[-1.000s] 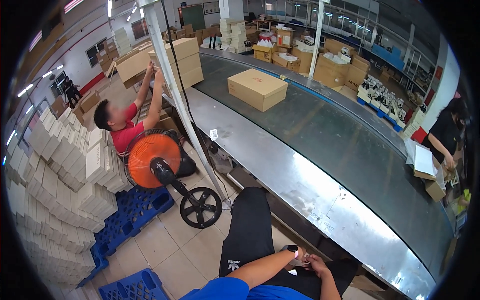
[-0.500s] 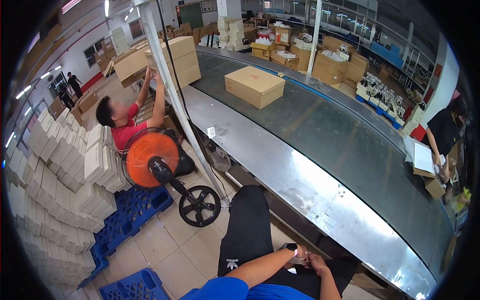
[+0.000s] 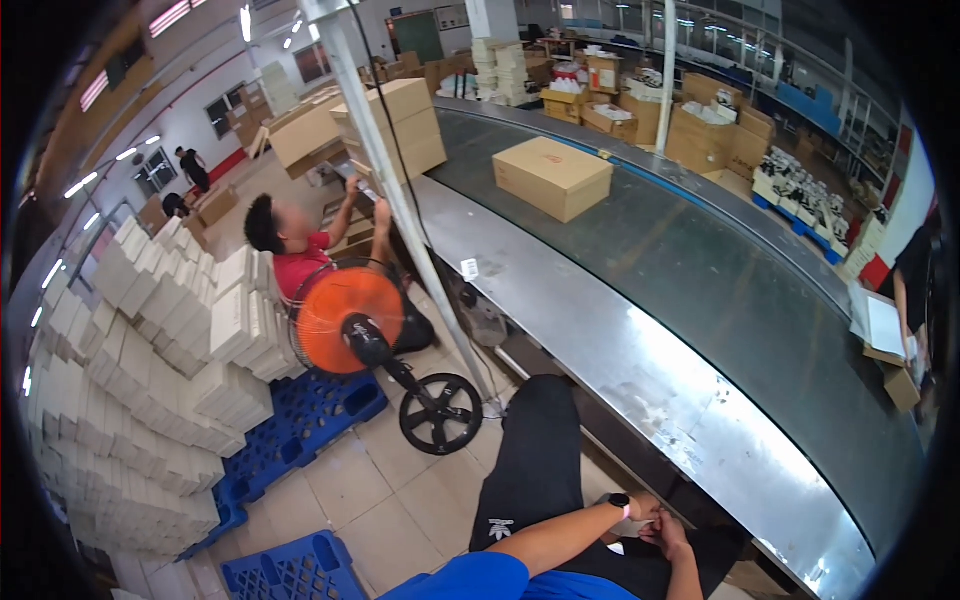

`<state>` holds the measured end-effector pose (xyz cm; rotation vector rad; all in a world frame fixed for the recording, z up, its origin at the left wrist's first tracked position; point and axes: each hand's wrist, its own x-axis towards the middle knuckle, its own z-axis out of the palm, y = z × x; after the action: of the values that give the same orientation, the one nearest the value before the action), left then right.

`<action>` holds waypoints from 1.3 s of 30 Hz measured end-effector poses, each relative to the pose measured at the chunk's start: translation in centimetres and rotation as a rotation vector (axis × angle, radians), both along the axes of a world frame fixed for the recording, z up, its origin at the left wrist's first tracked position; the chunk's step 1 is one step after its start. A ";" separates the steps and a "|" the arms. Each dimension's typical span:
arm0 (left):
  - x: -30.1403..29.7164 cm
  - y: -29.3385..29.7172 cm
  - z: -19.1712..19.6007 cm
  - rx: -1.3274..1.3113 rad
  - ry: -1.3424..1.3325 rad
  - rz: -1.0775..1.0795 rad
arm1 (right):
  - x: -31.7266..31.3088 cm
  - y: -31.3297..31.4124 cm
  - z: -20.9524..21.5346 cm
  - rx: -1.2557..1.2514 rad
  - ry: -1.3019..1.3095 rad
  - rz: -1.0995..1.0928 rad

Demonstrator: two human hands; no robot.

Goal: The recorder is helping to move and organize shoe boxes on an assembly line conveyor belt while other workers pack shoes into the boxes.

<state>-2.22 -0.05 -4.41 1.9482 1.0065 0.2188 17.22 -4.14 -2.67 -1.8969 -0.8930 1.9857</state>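
Both my hands are together over my lap, beside the conveyor's metal side. My left hand (image 3: 646, 508), with a dark watch (image 3: 620, 502) on its wrist, has its fingers drawn in close to those of the other hand. My right hand (image 3: 668, 534) is bent inward with its fingers pinched. Whatever lies between the fingertips is too small to make out. A small white piece (image 3: 616, 548) shows against my dark trousers, just below the hands.
A cardboard box (image 3: 553, 178) rests on the green conveyor belt (image 3: 690, 290). At left are an orange fan (image 3: 350, 320), stacked pale boxes (image 3: 150, 370) and blue pallets (image 3: 300, 415). A co-worker in red (image 3: 300, 265) crouches behind the fan by a metal post (image 3: 400, 200).
The scene has shifted to the right in the picture as my head turned. The co-worker in red has lowered both arms from the raised carton. My hands stay together at my lap.
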 end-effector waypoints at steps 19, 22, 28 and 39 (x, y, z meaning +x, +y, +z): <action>-1.3 -1.6 2.1 -0.044 -0.112 0.036 | -1.5 -0.3 2.9 -0.096 0.032 -0.065; -1.1 -1.6 2.4 -0.017 -0.116 0.050 | -1.7 -0.3 3.4 -0.121 0.039 -0.083; -0.4 -1.7 3.1 -0.063 -0.073 0.043 | 0.0 -0.3 1.9 -0.119 0.133 -0.105; -1.0 -1.5 3.1 -0.101 -0.055 0.061 | 0.4 -0.1 0.5 -0.187 0.206 -0.076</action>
<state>-3.26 -1.59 -1.30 1.8123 1.0223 0.2502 17.63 -4.21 -2.13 -1.7460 -0.5902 2.2357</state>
